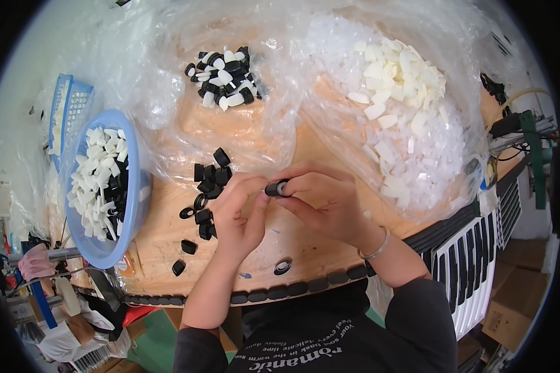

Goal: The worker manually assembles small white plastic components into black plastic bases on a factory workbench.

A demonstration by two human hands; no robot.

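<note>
A small black cylindrical cap [274, 188] with a pale end is held between both hands above the middle of the table. My right hand [330, 202] grips it with thumb and fingertips from the right. The thumb and fingertips of my left hand [238, 214] close on its left end. Beside the left hand lie several loose black caps [213, 176], partly hidden by that hand. Nearer to me, a black ring [282, 267] rests flat on the wooden table [211, 276].
At left stand a blue basin [144, 199] of white and black pieces and a blue basket [76, 102]. Black-and-white pieces [227, 78] lie heaped at the back on clear plastic sheeting [274, 124]. White flat pieces [404, 74] are piled at right. Black caps [317, 285] line the front edge.
</note>
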